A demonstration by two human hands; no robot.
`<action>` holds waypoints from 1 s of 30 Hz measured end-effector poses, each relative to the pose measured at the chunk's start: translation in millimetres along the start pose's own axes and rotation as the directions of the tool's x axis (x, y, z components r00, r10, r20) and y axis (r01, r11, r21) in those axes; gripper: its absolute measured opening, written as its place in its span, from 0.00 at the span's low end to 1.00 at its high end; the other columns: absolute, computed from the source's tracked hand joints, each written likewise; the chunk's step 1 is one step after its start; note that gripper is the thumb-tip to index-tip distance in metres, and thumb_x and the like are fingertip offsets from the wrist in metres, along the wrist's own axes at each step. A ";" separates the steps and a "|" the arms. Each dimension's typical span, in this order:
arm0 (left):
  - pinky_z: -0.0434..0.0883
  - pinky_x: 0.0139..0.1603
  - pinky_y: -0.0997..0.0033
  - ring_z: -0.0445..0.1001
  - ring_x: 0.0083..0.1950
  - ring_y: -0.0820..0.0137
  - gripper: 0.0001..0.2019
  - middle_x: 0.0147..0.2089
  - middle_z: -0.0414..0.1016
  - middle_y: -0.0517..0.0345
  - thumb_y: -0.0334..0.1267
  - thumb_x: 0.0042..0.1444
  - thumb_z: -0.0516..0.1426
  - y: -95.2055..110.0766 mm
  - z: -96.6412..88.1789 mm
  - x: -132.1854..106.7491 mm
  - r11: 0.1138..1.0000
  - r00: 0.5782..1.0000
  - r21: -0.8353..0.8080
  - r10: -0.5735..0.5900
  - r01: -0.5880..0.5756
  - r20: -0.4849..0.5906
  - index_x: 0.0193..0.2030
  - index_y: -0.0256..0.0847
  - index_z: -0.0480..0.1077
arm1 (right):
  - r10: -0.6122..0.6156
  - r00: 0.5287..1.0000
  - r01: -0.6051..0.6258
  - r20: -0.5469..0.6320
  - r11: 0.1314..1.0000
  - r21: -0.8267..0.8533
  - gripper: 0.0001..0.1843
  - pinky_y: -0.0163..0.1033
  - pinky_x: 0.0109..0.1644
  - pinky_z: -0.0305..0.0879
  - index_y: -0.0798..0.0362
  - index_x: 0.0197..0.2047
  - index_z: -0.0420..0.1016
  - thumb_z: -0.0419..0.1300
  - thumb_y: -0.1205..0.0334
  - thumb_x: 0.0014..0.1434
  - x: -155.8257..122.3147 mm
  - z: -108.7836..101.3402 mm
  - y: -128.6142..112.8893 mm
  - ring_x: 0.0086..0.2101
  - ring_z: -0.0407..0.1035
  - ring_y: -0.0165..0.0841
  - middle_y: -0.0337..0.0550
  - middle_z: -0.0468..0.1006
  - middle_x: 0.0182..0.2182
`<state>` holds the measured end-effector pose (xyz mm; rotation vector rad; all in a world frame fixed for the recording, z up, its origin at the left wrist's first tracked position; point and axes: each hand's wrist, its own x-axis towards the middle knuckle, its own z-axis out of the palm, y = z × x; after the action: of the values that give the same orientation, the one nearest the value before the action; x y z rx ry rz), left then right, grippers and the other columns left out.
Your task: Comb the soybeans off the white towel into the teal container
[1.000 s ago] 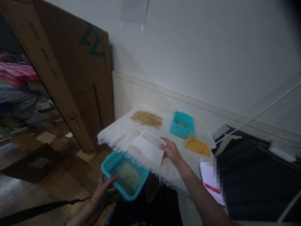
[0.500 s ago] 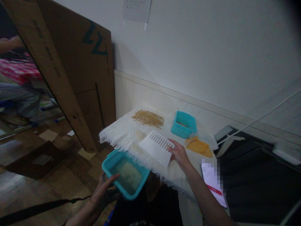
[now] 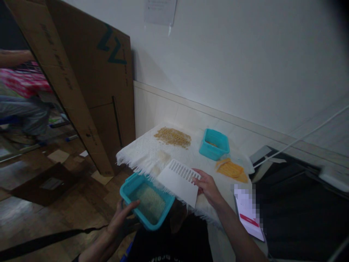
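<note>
My left hand (image 3: pixel 124 215) grips the near left side of a turquoise plastic tub (image 3: pixel 125 194), its thumb over the rim. Pale grains that look like rice (image 3: pixel 152 201) lie inside. The tub is held just below the fringed edge of a white tablecloth (image 3: pixel 139 151). In my right hand (image 3: pixel 205 185) is a flat white plastic scraper (image 3: pixel 176 182) with a row of slots, pinched at its right end. Its lower edge reaches the table's front edge, close to the tub. A few pale grains (image 3: pixel 163 156) rest on the cloth beyond it.
Tan beans or grains (image 3: pixel 173 137) are spread at the back of the cloth. A second turquoise tub (image 3: pixel 214 145) and an orange cloth (image 3: pixel 231 170) sit to the right, near a phone-like screen (image 3: pixel 248 214). A tall cardboard box (image 3: pixel 109 83) stands left; another person's arm (image 3: pixel 16 58) shows beyond.
My right hand has drawn the white scraper slightly toward me and the tub's rim. The left hand and its tub stay almost where they were.
</note>
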<state>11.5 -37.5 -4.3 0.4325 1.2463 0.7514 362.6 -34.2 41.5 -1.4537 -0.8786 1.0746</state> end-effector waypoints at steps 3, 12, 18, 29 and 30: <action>0.81 0.48 0.47 0.85 0.38 0.55 0.57 0.52 0.77 0.50 0.55 0.47 0.76 -0.4 -0.4 0.0 1.000 1.000 0.013 0.012 -0.012 0.001 0.77 0.56 0.49 | -0.018 0.999 0.018 -0.029 1.000 0.002 0.40 0.39 0.26 0.71 0.52 0.54 0.83 0.82 0.42 0.40 -0.2 -0.7 0.1 0.25 0.76 0.38 0.39 0.82 0.27; 0.81 0.49 0.46 0.85 0.38 0.56 0.54 0.55 0.76 0.48 0.55 0.50 0.75 -1.5 -4.0 4.8 1.000 1.000 0.019 0.004 -0.004 -0.007 0.76 0.59 0.49 | -0.041 0.997 0.041 -0.072 0.999 0.004 0.44 0.39 0.25 0.71 0.53 0.58 0.81 0.80 0.44 0.39 23.9 7.6 -8.1 0.25 0.77 0.40 0.40 0.83 0.27; 0.83 0.46 0.48 0.85 0.36 0.58 0.45 0.53 0.77 0.50 0.52 0.55 0.72 1.9 -5.7 8.6 0.999 1.000 0.035 0.018 -0.018 -0.017 0.72 0.58 0.52 | -0.031 0.998 0.029 -0.055 0.999 -0.032 0.41 0.40 0.23 0.71 0.53 0.56 0.82 0.78 0.44 0.40 33.9 20.3 0.0 0.25 0.77 0.41 0.41 0.84 0.28; 0.84 0.44 0.51 0.87 0.37 0.56 0.39 0.54 0.77 0.48 0.47 0.61 0.69 13.9 1.2 -4.0 0.999 0.999 0.030 0.016 -0.015 -0.040 0.72 0.56 0.53 | 0.038 0.999 -0.037 0.020 0.999 -0.027 0.42 0.39 0.23 0.71 0.53 0.56 0.82 0.80 0.46 0.38 26.7 17.3 -4.8 0.25 0.77 0.41 0.41 0.85 0.28; 0.84 0.43 0.51 0.87 0.36 0.57 0.39 0.53 0.77 0.48 0.47 0.61 0.69 14.5 1.6 -4.6 0.999 0.999 0.032 0.016 -0.015 -0.042 0.72 0.56 0.53 | 0.033 0.999 -0.032 0.041 0.999 -0.029 0.41 0.39 0.24 0.71 0.53 0.55 0.82 0.80 0.46 0.39 27.0 18.5 -3.5 0.25 0.77 0.40 0.41 0.85 0.28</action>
<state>8.4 -30.6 9.1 0.4546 1.2967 0.7581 353.8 -2.5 40.4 -1.4785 -0.9054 1.1236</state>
